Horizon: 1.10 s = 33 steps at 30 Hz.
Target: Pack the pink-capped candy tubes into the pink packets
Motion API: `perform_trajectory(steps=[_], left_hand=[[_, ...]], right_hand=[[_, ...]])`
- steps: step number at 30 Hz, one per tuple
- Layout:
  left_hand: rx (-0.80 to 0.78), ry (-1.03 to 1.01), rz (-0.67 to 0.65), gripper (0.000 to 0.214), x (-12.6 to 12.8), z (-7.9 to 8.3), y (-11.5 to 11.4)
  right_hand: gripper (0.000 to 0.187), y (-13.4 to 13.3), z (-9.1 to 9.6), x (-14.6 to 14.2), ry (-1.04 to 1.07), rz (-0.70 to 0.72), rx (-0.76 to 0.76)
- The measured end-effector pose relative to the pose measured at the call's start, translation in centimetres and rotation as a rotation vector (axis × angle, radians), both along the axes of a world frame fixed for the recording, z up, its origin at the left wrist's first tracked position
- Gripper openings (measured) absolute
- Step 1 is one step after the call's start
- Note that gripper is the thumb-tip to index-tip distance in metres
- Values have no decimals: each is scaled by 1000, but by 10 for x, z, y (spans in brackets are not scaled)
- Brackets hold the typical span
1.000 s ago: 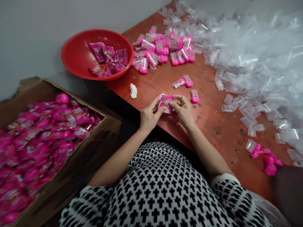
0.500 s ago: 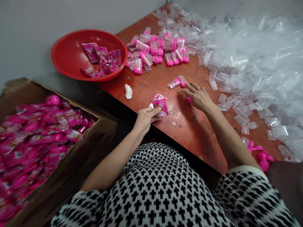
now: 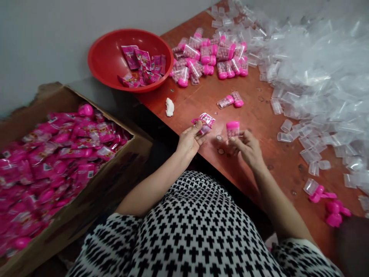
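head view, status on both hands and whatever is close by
Left hand pinching pink packet. Right hand holding small bottle, pink cap up. Two more bottles lying just beyond, on table.

head view | worn on head | faces forward, down | torso (image 3: 198, 227) close below | table (image 3: 256, 115) just beyond

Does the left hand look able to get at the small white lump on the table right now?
Probably yes: the white lump lies near the left hand with nothing standing between them, though the pink packet that it holds may hamper a grip.
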State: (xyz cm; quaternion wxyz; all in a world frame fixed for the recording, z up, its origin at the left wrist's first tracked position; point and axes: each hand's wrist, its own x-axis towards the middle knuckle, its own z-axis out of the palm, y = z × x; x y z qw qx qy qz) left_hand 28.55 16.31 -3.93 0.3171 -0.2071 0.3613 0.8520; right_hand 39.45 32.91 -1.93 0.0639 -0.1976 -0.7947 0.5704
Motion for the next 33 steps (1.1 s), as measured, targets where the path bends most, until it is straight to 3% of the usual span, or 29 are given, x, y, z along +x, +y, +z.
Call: perform_trajectory(steps=[3, 7, 12, 19, 26, 33], left_hand=[[40, 11, 7, 20, 2, 0, 2], [102, 56, 16, 19, 7, 1, 5], [102, 85, -33, 26, 13, 3, 8], [29, 277, -124, 36, 10, 7, 5], [14, 350, -226, 37, 8, 2, 7], [-70, 438, -292, 34, 4, -4, 5]], right_hand=[[34, -45, -1, 6, -12, -34, -248], [30, -67, -5, 4, 8, -80, -293], [29, -72, -7, 0, 17, -107, -300], [28, -75, -10, -4, 43, -87, -392], [26, -77, -16, -6, 131, -130, -289], [26, -72, -18, -10, 83, -97, -458]])
